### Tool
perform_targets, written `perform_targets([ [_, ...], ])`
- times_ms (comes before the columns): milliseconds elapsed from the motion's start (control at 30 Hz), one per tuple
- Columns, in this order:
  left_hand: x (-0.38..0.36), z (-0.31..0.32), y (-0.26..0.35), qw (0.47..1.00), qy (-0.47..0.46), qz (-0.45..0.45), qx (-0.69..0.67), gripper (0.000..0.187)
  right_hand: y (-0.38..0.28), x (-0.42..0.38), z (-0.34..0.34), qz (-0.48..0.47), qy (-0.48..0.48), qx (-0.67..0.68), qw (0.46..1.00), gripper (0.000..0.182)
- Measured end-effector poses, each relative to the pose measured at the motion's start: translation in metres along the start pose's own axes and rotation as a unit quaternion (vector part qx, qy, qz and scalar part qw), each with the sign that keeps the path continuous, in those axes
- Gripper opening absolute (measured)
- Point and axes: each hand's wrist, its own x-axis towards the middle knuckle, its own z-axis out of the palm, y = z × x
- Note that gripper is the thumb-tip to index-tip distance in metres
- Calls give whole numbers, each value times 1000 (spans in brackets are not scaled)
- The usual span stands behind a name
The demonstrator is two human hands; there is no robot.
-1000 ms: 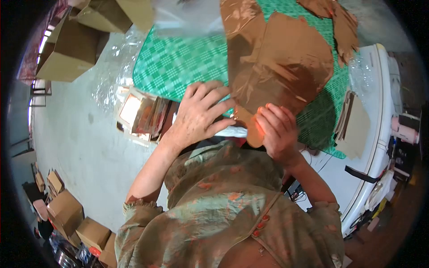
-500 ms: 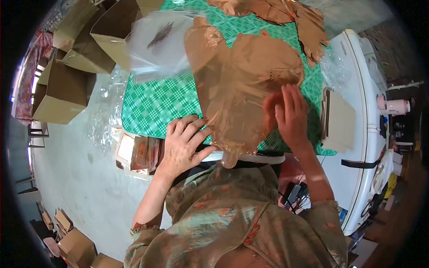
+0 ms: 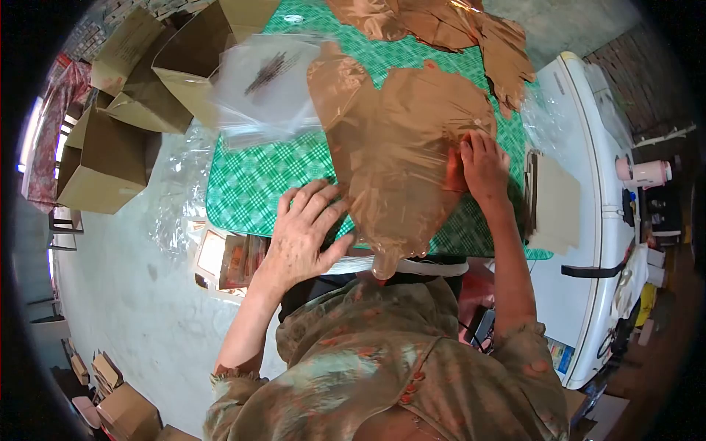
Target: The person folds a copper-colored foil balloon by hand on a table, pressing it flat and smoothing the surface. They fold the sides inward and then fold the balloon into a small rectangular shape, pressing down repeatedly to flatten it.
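Note:
A flat, shiny brown foil balloon (image 3: 412,110) lies on the green checked tablecloth (image 3: 254,180) in front of me. Its narrow clear tab hangs over the near table edge. My left hand (image 3: 301,235) rests by the balloon's lower left edge, palm down with fingers spread, holding nothing. At the right edge of the balloon is my right hand (image 3: 487,165), its fingers slightly bent and laid on the foil. An orange-red reflection shows in the foil beside it. Its thumb is partly hidden.
Clear plastic bags (image 3: 268,81) lie stacked at the left of the table. More brown foil balloons (image 3: 434,26) are heaped at the far edge. Open cardboard boxes (image 3: 107,158) stand on the left. Flat cardboard pieces (image 3: 555,202) and a white refrigerator (image 3: 599,220) are on the right.
My right hand has moved slightly up along the balloon's right edge and come down onto the foil. My left hand has shifted a little away from the balloon. The plastic bags have settled.

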Motion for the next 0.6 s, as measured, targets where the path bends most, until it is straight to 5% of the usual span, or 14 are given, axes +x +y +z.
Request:
perform_targets([
  [400, 34, 27, -20, 996, 30, 47, 66, 38, 37, 23, 7, 33, 61, -6, 998, 31],
  [600, 34, 29, -20, 995, 35, 49, 80, 36, 62, 22, 17, 121, -26, -138, 983, 19],
])
